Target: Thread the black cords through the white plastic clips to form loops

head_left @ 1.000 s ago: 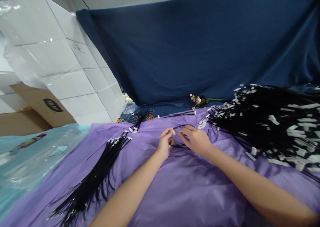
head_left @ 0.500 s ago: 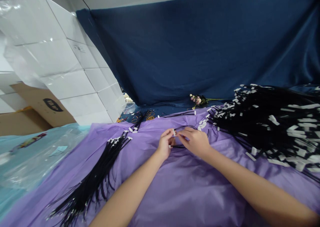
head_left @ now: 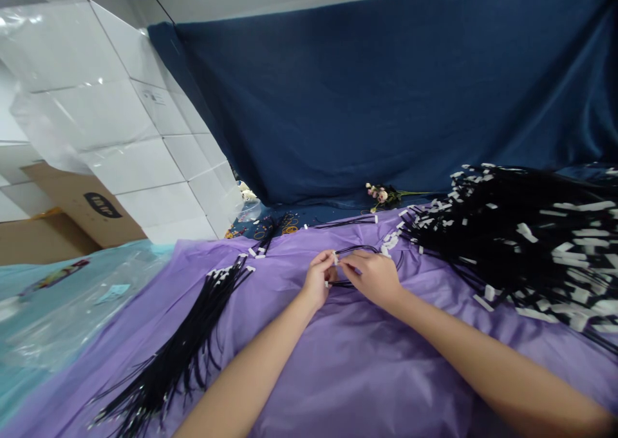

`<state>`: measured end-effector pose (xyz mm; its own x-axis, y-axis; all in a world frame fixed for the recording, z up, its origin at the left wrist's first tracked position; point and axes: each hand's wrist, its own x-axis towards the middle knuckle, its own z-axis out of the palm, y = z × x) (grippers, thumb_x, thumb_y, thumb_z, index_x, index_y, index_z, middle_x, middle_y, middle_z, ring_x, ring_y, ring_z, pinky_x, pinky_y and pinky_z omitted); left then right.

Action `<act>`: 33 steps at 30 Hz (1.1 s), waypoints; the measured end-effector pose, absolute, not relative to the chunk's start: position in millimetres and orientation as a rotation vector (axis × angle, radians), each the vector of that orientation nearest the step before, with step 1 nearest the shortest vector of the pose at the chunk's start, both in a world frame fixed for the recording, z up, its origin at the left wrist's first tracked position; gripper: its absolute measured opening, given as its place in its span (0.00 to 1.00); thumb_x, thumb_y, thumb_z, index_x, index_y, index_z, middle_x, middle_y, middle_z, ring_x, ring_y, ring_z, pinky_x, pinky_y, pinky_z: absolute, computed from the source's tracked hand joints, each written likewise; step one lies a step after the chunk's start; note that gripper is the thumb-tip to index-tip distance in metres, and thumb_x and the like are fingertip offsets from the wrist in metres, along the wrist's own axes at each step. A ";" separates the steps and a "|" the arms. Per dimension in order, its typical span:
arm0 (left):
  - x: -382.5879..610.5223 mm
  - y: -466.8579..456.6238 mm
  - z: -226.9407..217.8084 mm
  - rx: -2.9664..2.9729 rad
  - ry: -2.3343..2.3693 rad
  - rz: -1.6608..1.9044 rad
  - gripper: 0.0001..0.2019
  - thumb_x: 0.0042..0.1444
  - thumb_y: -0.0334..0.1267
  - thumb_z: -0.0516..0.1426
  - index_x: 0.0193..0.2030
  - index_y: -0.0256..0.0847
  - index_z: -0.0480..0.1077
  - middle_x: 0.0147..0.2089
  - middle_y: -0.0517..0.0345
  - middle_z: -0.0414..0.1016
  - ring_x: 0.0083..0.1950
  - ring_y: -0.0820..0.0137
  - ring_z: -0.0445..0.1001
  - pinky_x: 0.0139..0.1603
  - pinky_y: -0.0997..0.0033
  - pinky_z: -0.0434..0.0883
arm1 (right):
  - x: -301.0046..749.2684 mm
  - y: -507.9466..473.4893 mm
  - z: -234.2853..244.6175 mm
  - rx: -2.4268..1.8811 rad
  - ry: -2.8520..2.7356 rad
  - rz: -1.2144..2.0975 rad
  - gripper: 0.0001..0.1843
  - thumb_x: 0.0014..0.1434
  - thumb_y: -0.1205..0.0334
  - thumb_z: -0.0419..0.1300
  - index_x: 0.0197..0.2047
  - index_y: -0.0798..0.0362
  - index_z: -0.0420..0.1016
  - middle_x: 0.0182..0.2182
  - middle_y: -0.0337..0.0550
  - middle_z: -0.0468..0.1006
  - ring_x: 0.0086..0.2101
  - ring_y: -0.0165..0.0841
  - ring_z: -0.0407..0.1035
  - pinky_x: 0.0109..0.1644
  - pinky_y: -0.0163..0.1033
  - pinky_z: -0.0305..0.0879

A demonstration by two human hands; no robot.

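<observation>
My left hand [head_left: 318,278] and my right hand [head_left: 374,275] meet over the purple sheet [head_left: 338,361], fingers pinched together. Between them they hold a thin black cord [head_left: 358,250] looped behind the fingers, with a small white tag [head_left: 335,256] at the left fingertips. A straight bundle of black cords [head_left: 193,332] with white tags lies to the left of my left arm. A large heap of tagged black cords [head_left: 521,238] fills the right side, close to my right hand.
A dark blue cloth [head_left: 386,96] hangs as a backdrop. Stacked white boxes [head_left: 120,122] stand at the left, with a brown carton [head_left: 91,209] behind. A small flower sprig [head_left: 383,194] lies at the back. Clear plastic [head_left: 62,296] covers the far left.
My right hand has shifted slightly left toward the left hand; the cord loop stays between them. The view has tilted a little.
</observation>
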<state>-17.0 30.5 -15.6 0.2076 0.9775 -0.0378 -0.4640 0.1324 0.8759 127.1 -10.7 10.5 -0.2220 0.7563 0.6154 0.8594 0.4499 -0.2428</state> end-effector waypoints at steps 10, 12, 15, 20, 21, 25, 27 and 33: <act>-16.7 30.5 -16.5 0.878 0.758 1.196 0.16 0.39 0.44 0.68 0.31 0.38 0.70 0.19 0.68 0.61 0.16 0.81 0.53 0.19 0.76 0.49 | 124.4 -11.5 10.4 -1.397 -2.043 -0.131 0.13 0.64 0.61 0.54 0.36 0.47 0.81 0.31 0.37 0.79 0.29 0.28 0.71 0.30 0.35 0.48; -16.8 30.2 -16.4 0.880 0.761 1.192 0.16 0.40 0.44 0.68 0.31 0.38 0.70 0.18 0.68 0.61 0.15 0.81 0.52 0.19 0.75 0.48 | 124.4 -11.7 10.6 -1.408 -2.048 -0.119 0.13 0.65 0.61 0.53 0.37 0.47 0.81 0.32 0.37 0.80 0.30 0.28 0.72 0.30 0.35 0.48; -17.1 29.6 -15.6 0.883 0.765 1.189 0.17 0.40 0.45 0.68 0.30 0.38 0.69 0.18 0.68 0.61 0.14 0.81 0.51 0.18 0.75 0.47 | 123.7 -11.2 11.0 -1.424 -2.053 -0.107 0.13 0.65 0.61 0.53 0.37 0.47 0.80 0.33 0.36 0.80 0.30 0.29 0.72 0.30 0.35 0.47; -17.4 28.5 -14.1 0.881 0.766 1.190 0.17 0.40 0.45 0.68 0.30 0.38 0.69 0.17 0.68 0.60 0.14 0.81 0.51 0.18 0.76 0.47 | 122.1 -10.6 11.0 -1.430 -2.068 -0.109 0.13 0.65 0.61 0.53 0.35 0.47 0.79 0.33 0.37 0.80 0.30 0.29 0.72 0.30 0.35 0.46; -17.4 28.3 -14.0 0.882 0.766 1.192 0.17 0.40 0.45 0.68 0.30 0.38 0.69 0.17 0.68 0.60 0.14 0.81 0.51 0.18 0.76 0.47 | 122.1 -10.7 10.8 -1.427 -2.069 -0.112 0.13 0.65 0.60 0.53 0.36 0.47 0.79 0.33 0.36 0.80 0.30 0.30 0.72 0.30 0.35 0.46; -16.9 28.1 -14.2 0.894 0.766 1.195 0.15 0.40 0.44 0.68 0.29 0.38 0.70 0.17 0.68 0.59 0.14 0.81 0.51 0.18 0.76 0.47 | 122.6 -12.3 9.7 -1.419 -2.062 -0.126 0.13 0.66 0.60 0.52 0.38 0.47 0.79 0.33 0.37 0.80 0.30 0.30 0.73 0.28 0.36 0.47; -16.5 28.5 -14.4 0.900 0.767 1.194 0.15 0.40 0.44 0.67 0.29 0.38 0.70 0.16 0.69 0.59 0.14 0.81 0.51 0.18 0.76 0.47 | 123.2 -13.2 9.6 -1.408 -2.057 -0.136 0.13 0.66 0.60 0.52 0.40 0.47 0.78 0.34 0.37 0.80 0.30 0.30 0.73 0.28 0.36 0.48; -19.0 31.7 -11.6 0.874 0.790 1.242 0.15 0.41 0.45 0.67 0.29 0.38 0.69 0.16 0.69 0.60 0.12 0.82 0.50 0.17 0.75 0.47 | 127.7 -11.7 10.3 -1.338 -2.043 -0.167 0.12 0.65 0.62 0.53 0.47 0.49 0.76 0.41 0.41 0.79 0.38 0.34 0.74 0.33 0.35 0.59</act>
<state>-19.0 31.7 -11.6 0.1565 0.9871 -0.0340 -0.4495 0.1018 0.8875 127.7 -11.7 10.3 -0.2405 0.7634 0.5995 0.8505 0.4634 -0.2489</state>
